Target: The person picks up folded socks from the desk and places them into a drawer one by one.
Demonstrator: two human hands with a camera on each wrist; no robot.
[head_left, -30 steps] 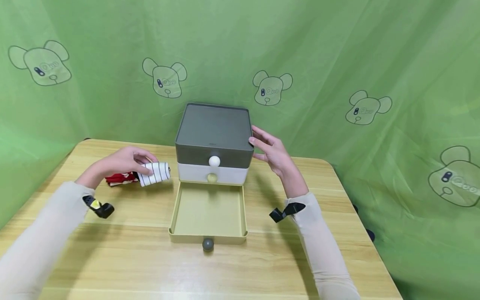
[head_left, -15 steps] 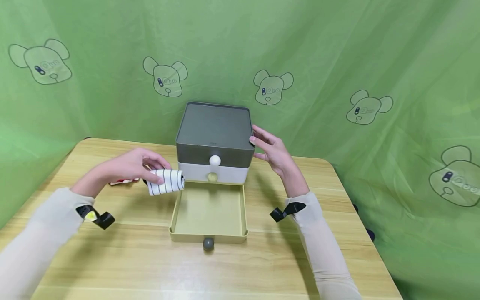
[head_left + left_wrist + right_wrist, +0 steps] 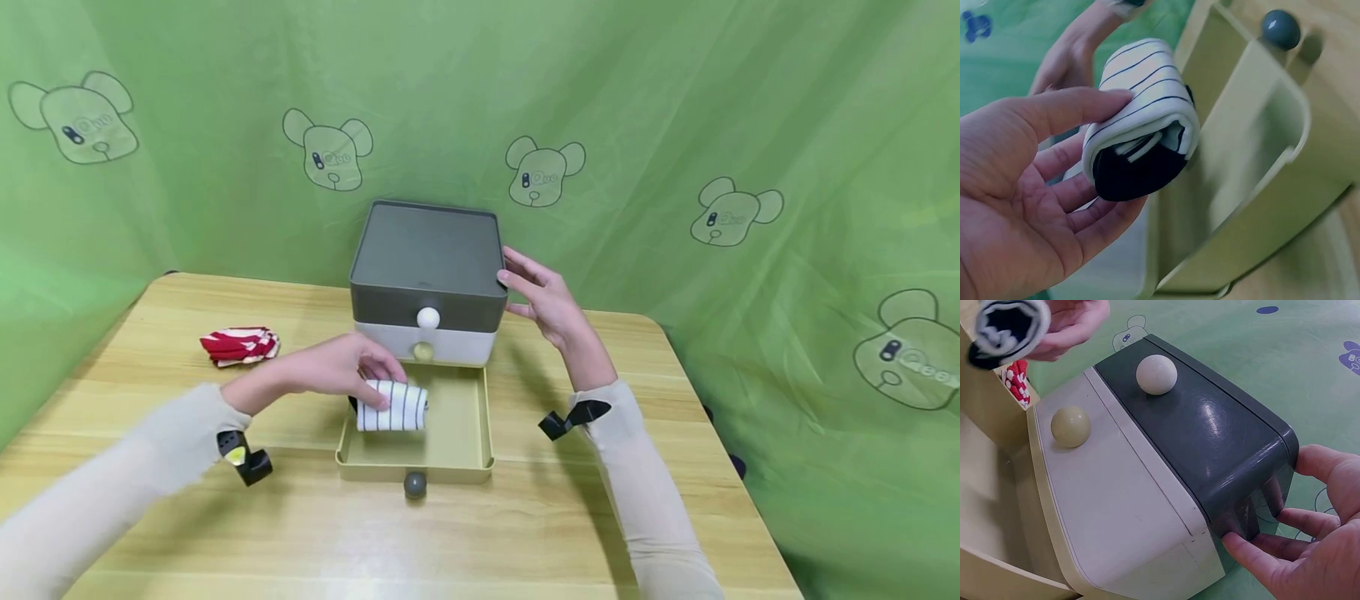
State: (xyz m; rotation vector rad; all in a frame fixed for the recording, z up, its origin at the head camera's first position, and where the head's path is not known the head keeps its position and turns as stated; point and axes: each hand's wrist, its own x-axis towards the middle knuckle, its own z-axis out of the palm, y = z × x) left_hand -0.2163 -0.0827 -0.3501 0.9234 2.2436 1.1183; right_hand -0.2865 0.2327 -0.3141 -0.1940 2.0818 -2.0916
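My left hand point(image 3: 341, 367) grips a rolled-up white cloth with dark stripes point(image 3: 392, 406), thumb on top and fingers beneath. In the left wrist view the roll's end shows a black inner layer. It hangs above the pulled-out beige bottom drawer point(image 3: 453, 425), which has a grey knob point(image 3: 415, 485). My right hand point(image 3: 551, 308) rests on the right side of the drawer unit point(image 3: 427, 250), thumb at the top edge and fingertips against the dark side wall in the right wrist view point(image 3: 1260, 512). The grey top drawer and white middle drawer are closed.
A red and white bundled cloth point(image 3: 240, 346) lies on the wooden table point(image 3: 225, 533), left of the drawer unit. Behind the table hangs a green curtain point(image 3: 637, 125) with bear-head prints. The open drawer sticks out toward the table's front.
My left hand has carried the striped roll rightward, from beside the red cloth to above the open drawer. The red cloth now shows fully. My right hand stays on the drawer unit.
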